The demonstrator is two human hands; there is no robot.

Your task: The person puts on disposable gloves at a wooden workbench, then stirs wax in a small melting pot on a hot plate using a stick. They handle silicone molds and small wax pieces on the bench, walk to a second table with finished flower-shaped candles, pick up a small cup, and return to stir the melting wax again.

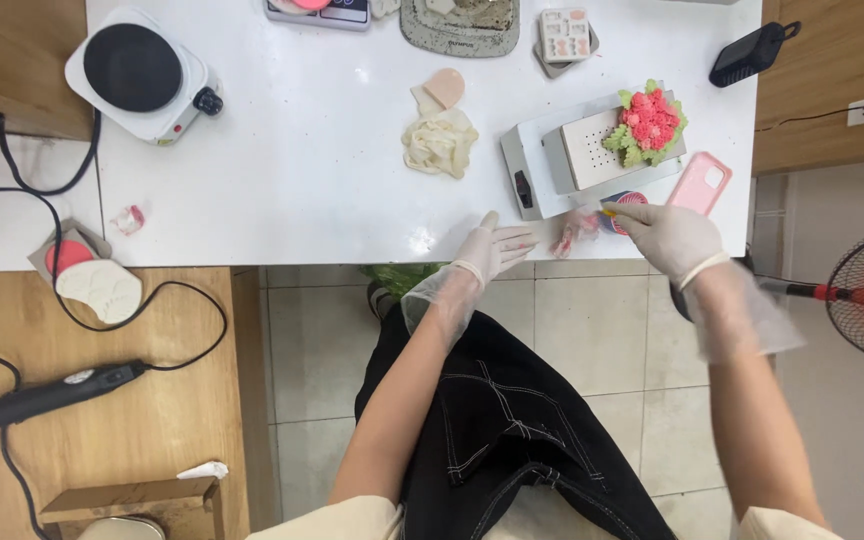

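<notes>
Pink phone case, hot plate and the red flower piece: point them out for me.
pink phone case (703,183), head view, middle of its back.
hot plate (133,67), head view, centre of the black disc.
red flower piece (649,119), head view, red petals.

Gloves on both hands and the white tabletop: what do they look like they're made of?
The glove on the left hand and the glove on the right hand: thin, semi-translucent plastic or vinyl, probably disposable; the loose cuffs wrinkle and show the forearm through. The white tabletop: smooth, glossy laminate or coated board, judging by soft light reflections; exact material unclear.
</notes>
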